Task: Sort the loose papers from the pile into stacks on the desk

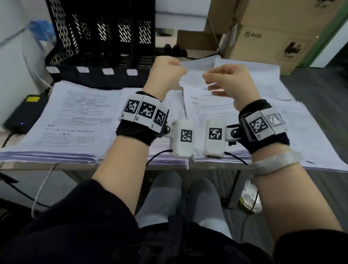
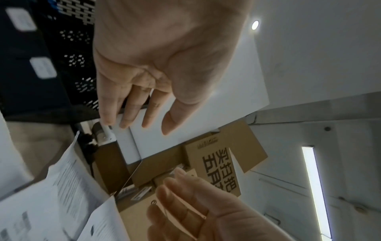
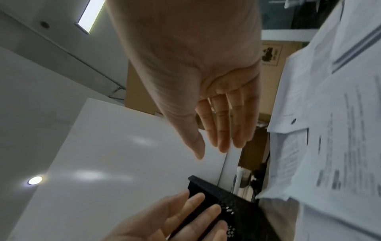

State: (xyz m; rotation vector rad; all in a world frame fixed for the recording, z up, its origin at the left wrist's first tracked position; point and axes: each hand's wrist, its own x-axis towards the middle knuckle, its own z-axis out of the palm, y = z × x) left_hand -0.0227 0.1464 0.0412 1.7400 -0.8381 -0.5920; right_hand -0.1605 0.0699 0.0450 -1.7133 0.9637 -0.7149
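Printed papers cover the desk: a thick left stack, a middle stack partly hidden by my wrists, and a loose spread pile at the right. Both hands hover above the papers, palms facing each other a short gap apart. My left hand holds nothing; in the left wrist view its fingers hang loosely straight. The right hand is also empty, its fingers relaxed and slightly bent. Neither hand touches any sheet.
A black mesh file organizer with several slots stands at the back left. Cardboard boxes rise at the back right. A black power adapter with cables lies at the desk's left edge. My knees show below the front edge.
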